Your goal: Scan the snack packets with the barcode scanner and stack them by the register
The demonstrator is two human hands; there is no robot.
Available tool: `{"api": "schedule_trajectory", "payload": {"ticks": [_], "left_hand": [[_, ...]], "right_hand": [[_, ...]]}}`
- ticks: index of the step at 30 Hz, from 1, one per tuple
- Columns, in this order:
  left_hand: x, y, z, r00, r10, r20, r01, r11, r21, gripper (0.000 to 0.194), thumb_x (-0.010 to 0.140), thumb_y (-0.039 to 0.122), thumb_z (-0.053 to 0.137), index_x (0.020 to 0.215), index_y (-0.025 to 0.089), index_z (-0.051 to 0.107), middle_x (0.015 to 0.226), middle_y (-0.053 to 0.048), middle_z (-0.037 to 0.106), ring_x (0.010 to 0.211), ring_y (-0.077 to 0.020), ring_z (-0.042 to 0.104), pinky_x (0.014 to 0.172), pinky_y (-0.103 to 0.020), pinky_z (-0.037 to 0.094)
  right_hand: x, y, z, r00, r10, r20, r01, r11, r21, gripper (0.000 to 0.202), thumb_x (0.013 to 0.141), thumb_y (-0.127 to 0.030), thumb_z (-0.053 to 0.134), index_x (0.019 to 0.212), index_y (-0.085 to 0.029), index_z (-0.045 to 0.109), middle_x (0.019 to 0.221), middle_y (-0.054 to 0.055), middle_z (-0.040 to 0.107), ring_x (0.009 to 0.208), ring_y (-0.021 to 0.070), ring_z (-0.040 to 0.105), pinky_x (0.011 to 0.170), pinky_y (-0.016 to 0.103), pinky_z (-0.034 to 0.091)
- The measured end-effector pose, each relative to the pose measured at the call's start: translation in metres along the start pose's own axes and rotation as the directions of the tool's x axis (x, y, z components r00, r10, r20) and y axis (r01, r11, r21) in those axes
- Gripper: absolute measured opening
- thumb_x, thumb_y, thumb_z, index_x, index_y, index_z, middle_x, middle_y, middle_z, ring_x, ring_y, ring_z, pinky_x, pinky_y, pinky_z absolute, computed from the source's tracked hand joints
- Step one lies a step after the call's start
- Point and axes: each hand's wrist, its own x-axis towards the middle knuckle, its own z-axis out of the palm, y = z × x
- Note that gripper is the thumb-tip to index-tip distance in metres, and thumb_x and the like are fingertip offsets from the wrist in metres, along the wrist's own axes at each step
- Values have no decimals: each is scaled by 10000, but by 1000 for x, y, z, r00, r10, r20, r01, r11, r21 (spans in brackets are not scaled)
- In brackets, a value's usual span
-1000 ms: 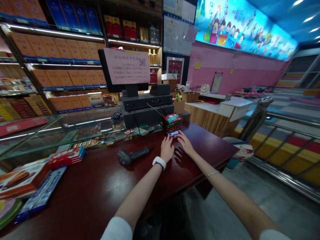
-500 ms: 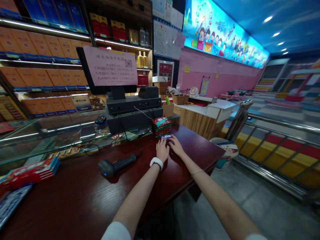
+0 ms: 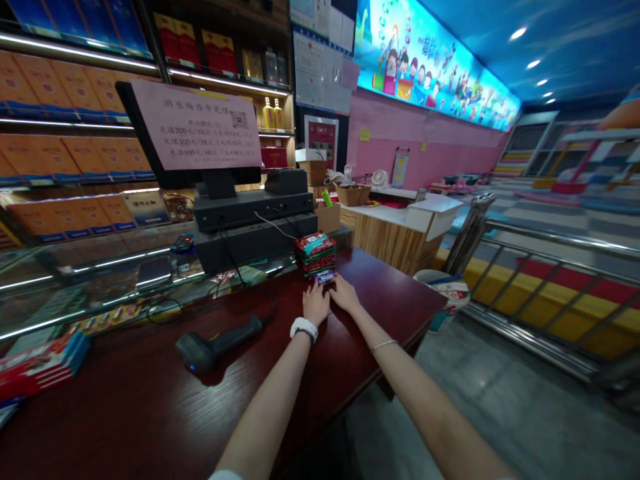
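Near the middle of the frame, a neat stack of red and green packets stands on the dark tabletop, seemingly already in order, while a small purple packet lies at its near foot and looks to be the piece still being set straight. Both hands reach to that purple packet: the left hand has its fingers stretched and slightly apart, and the right hand is loosely bent, fingertips at the packet's edge, not wrapped around it. A scanner lies untouched at lower left.
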Motion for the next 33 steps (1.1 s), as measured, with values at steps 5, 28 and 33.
{"api": "schedule_trajectory", "payload": {"ticks": [5, 28, 33], "left_hand": [[-6, 2, 2, 999, 27, -35, -24, 996, 88, 432, 969, 295, 378, 1362, 194, 527, 1548, -92, 384, 1398, -286, 401, 1170, -466, 302], [-5, -1, 4, 996, 44, -72, -41, 998, 44, 452, 962, 297, 386, 1377, 161, 501, 1485, -108, 474, 1350, -264, 450, 1166, -431, 302], [-6, 1, 2, 998, 25, -59, -23, 999, 30, 456, 964, 292, 384, 1389, 166, 491, 1509, -95, 447, 1365, -268, 435, 1174, -438, 296]], "right_hand": [[-6, -6, -3, 1000, 27, -13, -28, 997, -69, 358, 852, -197, 511, 1203, -140, 553, 1507, 177, 372, 1373, 272, 395, 1110, 428, 331], [-10, -9, -8, 999, 30, -26, -33, 993, -109, 433, 859, -192, 506, 1290, -160, 519, 1358, 130, 519, 1214, 246, 537, 1046, 364, 395], [-10, -8, -8, 999, 15, -30, -18, 994, -104, 417, 852, -185, 510, 1268, -192, 530, 1362, 103, 521, 1217, 227, 534, 1049, 349, 391]]}}
